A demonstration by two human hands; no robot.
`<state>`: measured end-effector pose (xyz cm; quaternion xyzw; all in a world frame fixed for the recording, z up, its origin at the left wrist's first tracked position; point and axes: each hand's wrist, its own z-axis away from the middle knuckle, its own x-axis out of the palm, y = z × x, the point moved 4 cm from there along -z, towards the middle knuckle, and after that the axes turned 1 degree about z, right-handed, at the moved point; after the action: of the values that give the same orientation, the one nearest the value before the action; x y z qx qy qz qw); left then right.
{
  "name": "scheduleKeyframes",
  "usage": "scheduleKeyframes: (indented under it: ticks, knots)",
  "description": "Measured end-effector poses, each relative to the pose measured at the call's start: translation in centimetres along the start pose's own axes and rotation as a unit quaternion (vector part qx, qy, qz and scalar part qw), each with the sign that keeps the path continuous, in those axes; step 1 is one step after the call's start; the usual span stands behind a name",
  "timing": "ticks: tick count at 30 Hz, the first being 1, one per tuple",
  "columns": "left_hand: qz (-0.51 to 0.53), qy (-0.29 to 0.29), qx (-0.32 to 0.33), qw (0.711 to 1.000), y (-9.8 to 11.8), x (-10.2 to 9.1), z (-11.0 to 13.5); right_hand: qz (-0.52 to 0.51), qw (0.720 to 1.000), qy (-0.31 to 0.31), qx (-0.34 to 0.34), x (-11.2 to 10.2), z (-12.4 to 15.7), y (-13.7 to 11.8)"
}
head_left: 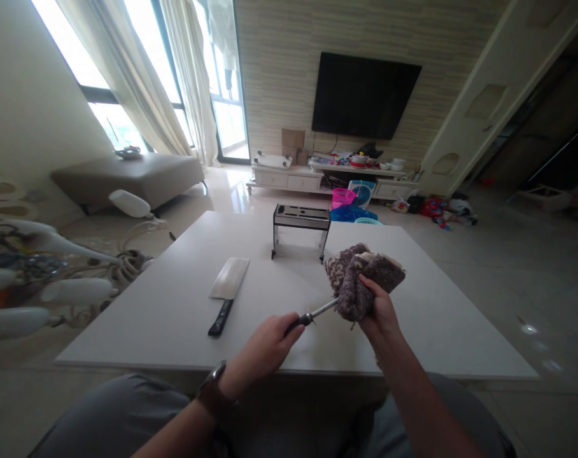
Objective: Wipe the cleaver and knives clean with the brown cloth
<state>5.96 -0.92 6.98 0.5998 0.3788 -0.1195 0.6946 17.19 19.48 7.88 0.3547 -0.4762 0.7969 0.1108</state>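
Left grip [268, 345] clasps the metal rod [324, 308], which slants up and rightward into the cloth [351, 283] the right grip [382, 313] clutches!

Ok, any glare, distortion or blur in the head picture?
Head view: the window is blown out white; bright spots glare off the floor at right; wide-angle stretch skews the television; fine detail on the cloth is soft, but left hand and right hand are readable.
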Motion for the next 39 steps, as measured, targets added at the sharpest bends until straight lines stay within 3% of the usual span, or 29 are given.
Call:
scheduleKeyframes:
  ticks: [7,12,21,28,39]
  knots:
    - [-0.11,0.033,0.022,0.993,0.8,-1.7,2.2,0.019,0.999,0.013,0.031,0.5,2.4,-1.1]
    - [-0.136,0.039,0.043,0.989,1.3,-1.9,2.7,0.014,0.998,-0.022,0.049,0.6,3.3,-0.3]
    - [-0.159,0.053,0.045,0.985,0.2,-1.3,0.2,0.019,0.999,-0.016,0.029,1.3,1.1,1.3]
    - [-0.139,0.079,0.05,0.986,1.7,-0.6,-1.7,0.028,0.997,-0.052,0.042,2.2,0.4,3.6]
    - [-0.126,0.077,0.047,0.988,1.5,0.2,-1.9,0.046,0.997,-0.051,0.024,2.1,0.7,5.1]
